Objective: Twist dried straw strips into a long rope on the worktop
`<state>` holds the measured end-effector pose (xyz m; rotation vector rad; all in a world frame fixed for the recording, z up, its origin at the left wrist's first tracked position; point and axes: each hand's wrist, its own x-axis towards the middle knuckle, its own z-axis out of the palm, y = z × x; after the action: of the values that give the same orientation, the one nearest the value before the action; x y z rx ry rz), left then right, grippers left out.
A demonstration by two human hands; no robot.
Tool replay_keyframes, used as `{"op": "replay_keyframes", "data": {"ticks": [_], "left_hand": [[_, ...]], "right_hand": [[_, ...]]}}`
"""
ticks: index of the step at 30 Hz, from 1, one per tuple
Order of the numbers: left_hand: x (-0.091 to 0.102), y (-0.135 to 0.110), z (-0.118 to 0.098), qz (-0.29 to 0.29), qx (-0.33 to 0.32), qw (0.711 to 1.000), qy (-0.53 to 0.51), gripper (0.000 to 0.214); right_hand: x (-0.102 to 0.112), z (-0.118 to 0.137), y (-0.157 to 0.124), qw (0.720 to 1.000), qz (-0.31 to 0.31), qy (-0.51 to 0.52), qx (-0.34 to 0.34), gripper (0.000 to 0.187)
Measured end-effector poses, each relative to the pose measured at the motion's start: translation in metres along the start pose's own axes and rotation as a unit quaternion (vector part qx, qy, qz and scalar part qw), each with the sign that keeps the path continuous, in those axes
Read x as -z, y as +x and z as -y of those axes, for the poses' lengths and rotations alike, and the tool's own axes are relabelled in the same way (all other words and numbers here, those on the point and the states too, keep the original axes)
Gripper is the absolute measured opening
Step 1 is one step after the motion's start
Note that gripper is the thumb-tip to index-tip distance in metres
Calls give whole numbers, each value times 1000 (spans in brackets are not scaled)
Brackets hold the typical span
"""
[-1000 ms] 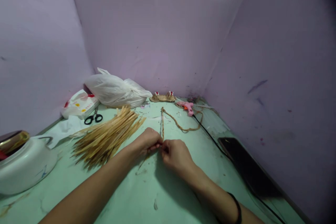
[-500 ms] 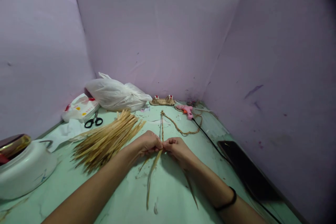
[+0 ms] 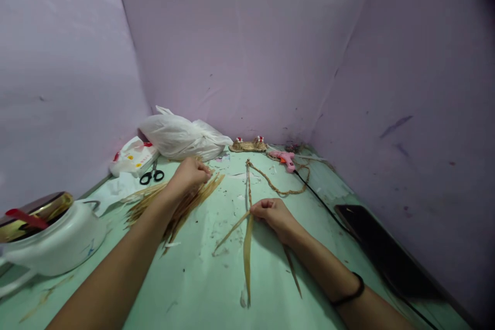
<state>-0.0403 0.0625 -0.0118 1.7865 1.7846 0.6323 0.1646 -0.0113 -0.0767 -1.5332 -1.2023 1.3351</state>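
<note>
Right hand (image 3: 275, 214) pinches working end of straw braid (image 3: 249, 185) at table centre; loose strips (image 3: 247, 252) trail toward the person. Left hand (image 3: 189, 175), fingers curled, rests on dried straw bundle (image 3: 176, 206), grip hidden. Straw likely light, dry, springy, brittle if kinked; best pinched at the plait junction. Pale green tabletop (image 3: 209, 289), littered with fragments. Lilac partition panels (image 3: 240, 51) enclose three sides.

Far ends of the pale straw strips (image 3: 181, 201) hidden under the left hand (image 3: 188, 175), white ceramic pot (image 3: 58, 240) cut off at the left edge, red print on the white packet (image 3: 133, 157) too small to read, flat black slab (image 3: 386, 252) blurred at right.
</note>
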Motion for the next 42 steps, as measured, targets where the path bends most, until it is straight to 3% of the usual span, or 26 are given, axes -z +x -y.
{"op": "replay_keyframes", "data": {"ticks": [4,9,14,20,22,24,27,29,33,37,42], "left_hand": [[-15,6,9,1,-39,995,97,15],[-22,6,11,-54,-35,969,240,16],[-19,8,14,-26,4,961,274,15],[-14,9,11,-1,-15,966,259,11],[-5,3,6,64,-40,980,182,9],[1,-7,-1,187,-71,978,65,8],[-3,-23,-11,375,-86,923,-14,8],[-13,-29,-14,420,-79,903,44,5],[-28,-30,-16,348,-97,914,185,10],[-36,-33,-23,260,-154,935,184,21],[-60,-44,-31,132,-153,955,218,21]], "right_hand": [[1,1,-1,1000,1,-6,-6,12],[1,-4,3,1000,7,-9,17,11],[0,-3,4,1000,3,-8,15,9],[2,-5,5,999,5,-17,27,10],[2,-7,6,999,6,-13,30,10],[2,-8,7,999,7,-10,32,10],[1,-7,7,999,12,-3,40,8],[1,-6,6,999,13,-4,38,7],[1,-3,4,1000,6,-10,25,7],[2,-5,5,999,14,-12,34,9],[2,-10,9,998,11,0,55,12]]}}
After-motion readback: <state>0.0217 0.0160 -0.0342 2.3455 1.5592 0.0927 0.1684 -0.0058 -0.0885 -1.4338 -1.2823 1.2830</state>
